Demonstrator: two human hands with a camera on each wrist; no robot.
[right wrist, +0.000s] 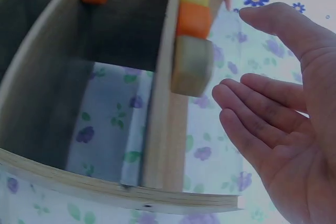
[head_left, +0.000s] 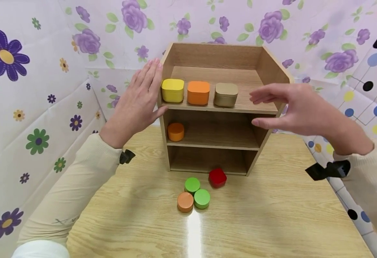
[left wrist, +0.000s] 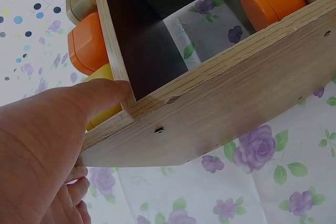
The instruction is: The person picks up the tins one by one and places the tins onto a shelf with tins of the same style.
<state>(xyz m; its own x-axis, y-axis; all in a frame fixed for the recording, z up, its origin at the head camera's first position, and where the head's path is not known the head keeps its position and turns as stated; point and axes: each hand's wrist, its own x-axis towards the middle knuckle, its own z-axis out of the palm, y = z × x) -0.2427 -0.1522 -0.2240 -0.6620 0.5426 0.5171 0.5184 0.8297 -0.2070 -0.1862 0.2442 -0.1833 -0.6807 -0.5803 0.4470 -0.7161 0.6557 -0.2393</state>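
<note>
My left hand [head_left: 140, 95] lies along the outer left side of a small wooden shelf [head_left: 207, 109], fingers straight. Its thumb [left wrist: 102, 95] touches the front edge of the top board. On that board stand a yellow box [head_left: 173, 91], an orange box [head_left: 198, 93] and a gold box [head_left: 226, 95] in a row. Right of the gold box, my right hand [head_left: 299, 107] hovers with thumb and fingers apart and nothing between them. In the right wrist view its fingers [right wrist: 262, 103] point towards the gold box without touching it. An orange round box [head_left: 175, 132] sits at the left of the middle compartment.
On the wooden table [head_left: 256, 222] before the shelf are two green round boxes [head_left: 192, 185], a brownish-orange round box [head_left: 185, 201] and a red box [head_left: 217, 178]. Flower-printed cloth [head_left: 188, 21] hangs behind and at the left. Dotted cloth [head_left: 372, 93] is at the right.
</note>
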